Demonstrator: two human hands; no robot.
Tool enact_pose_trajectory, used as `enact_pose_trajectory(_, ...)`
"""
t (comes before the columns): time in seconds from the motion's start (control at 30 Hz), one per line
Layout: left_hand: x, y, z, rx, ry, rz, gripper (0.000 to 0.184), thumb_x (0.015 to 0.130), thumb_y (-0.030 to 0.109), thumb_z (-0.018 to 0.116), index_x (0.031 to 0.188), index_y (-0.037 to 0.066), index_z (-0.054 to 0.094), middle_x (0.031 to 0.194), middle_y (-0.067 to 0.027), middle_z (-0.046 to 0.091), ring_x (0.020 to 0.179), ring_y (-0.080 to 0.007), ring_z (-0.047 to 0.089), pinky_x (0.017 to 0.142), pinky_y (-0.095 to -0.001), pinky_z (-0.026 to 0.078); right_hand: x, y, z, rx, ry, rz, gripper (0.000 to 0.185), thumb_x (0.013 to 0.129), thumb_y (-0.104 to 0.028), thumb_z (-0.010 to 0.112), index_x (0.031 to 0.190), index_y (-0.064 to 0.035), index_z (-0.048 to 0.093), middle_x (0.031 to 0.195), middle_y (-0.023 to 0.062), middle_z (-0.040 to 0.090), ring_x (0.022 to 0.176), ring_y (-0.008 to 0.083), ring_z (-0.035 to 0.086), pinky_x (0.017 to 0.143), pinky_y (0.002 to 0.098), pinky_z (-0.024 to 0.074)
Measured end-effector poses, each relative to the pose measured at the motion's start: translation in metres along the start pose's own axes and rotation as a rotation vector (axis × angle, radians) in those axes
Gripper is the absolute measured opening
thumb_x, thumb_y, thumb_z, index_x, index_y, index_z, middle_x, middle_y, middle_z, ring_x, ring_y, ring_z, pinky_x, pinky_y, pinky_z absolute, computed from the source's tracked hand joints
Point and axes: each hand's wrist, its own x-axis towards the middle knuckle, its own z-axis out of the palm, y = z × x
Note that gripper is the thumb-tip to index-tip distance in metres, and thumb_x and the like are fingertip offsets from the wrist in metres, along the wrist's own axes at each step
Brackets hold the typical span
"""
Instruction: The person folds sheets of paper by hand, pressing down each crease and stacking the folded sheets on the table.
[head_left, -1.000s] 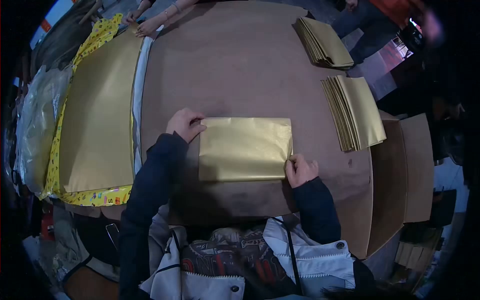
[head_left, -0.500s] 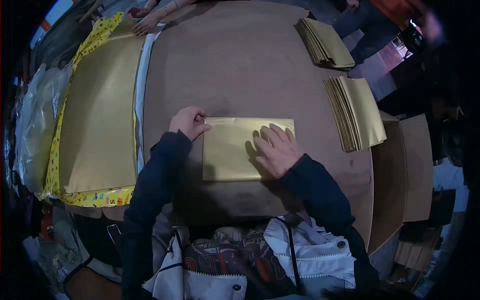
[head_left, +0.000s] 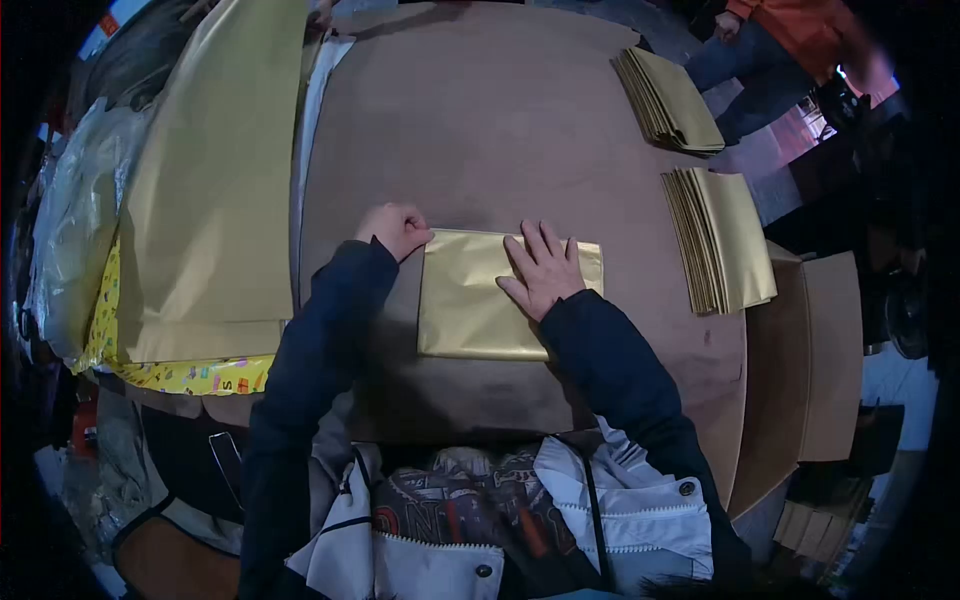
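Observation:
A folded sheet of gold wrapping paper point(head_left: 470, 305) lies flat on the brown cardboard-like tabletop in front of me. My left hand point(head_left: 396, 230) is closed at its upper left corner, thumb and fingers pinching the edge. Across the upper right part of the paper, my right hand point(head_left: 543, 268) rests palm down with its fingers spread. On the left, a large unfolded gold sheet point(head_left: 215, 190) has its far end raised, near another person's hand point(head_left: 320, 15) that shows only in part.
Two piles of folded gold paper, a far pile point(head_left: 665, 100) and a nearer pile point(head_left: 720, 240), lie along the right edge. An open cardboard box point(head_left: 800, 360) stands below. Yellow printed wrapping point(head_left: 200, 375) lies under the large sheet. A person in orange point(head_left: 785, 35) stands far right.
My right hand has slid up and flattened, fingers spreading on the paper. My left hand stays at the corner. The large gold sheet's far end has been lifted by the other person.

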Motion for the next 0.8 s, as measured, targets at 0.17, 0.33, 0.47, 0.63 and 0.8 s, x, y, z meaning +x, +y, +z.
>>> enact_pose_trajectory(0.17,0.005,-0.009,0.004,-0.048,-0.01,0.025,0.013,0.07,0.017,0.073,0.075,0.005,0.067,0.074,-0.0112,0.065,0.069,-0.0256,0.063,0.067,-0.0351,0.051,0.001,-0.001,-0.008,-0.006,-0.073,0.003,0.064,0.09,-0.054,0.045,0.14,-0.0147,0.038,0.148,0.0167,0.027,0.139,0.038,0.02,0.106,0.0651,0.0187)
enact_pose_trajectory(0.33,0.005,-0.006,0.004,-0.093,-0.106,-0.082,0.016,0.075,0.019,0.07,0.081,0.005,0.066,0.075,-0.0079,0.064,0.068,-0.0195,0.06,0.065,-0.032,0.049,0.002,-0.002,-0.01,0.005,-0.078,0.002,0.063,0.089,-0.051,0.048,0.14,-0.0148,0.038,0.148,0.0168,0.027,0.138,0.0381,0.021,0.106,0.0654,0.0188)
enact_pose_trajectory(0.47,0.005,-0.006,0.005,0.117,0.003,0.02,0.016,0.076,0.023,0.068,0.08,0.008,0.065,0.078,-0.0102,0.065,0.074,-0.026,0.063,0.069,-0.0364,0.05,0.002,-0.001,-0.01,-0.026,-0.071,-0.016,0.064,0.089,-0.051,0.049,0.14,-0.0147,0.038,0.147,0.0166,0.028,0.137,0.0382,0.023,0.105,0.0653,0.0205)
enact_pose_trajectory(0.63,0.004,0.009,0.002,0.132,-0.023,-0.068,0.016,0.076,0.023,0.067,0.078,0.007,0.064,0.079,-0.0133,0.065,0.078,-0.0305,0.063,0.07,-0.0402,0.05,0.003,0.0,-0.005,-0.029,0.0,-0.058,0.057,0.087,-0.045,0.056,0.132,-0.011,0.045,0.141,0.015,0.037,0.132,0.0388,0.031,0.101,0.0623,0.0299)
enact_pose_trajectory(0.8,0.004,0.006,0.011,0.173,0.082,-0.015,0.015,0.078,0.022,0.064,0.081,0.007,0.063,0.081,-0.0141,0.065,0.078,-0.0333,0.062,0.069,-0.0421,0.05,0.006,0.003,-0.005,-0.009,0.03,-0.088,0.049,0.086,-0.036,0.059,0.128,-0.0124,0.049,0.137,0.0112,0.041,0.128,0.0351,0.036,0.099,0.0599,0.0337)
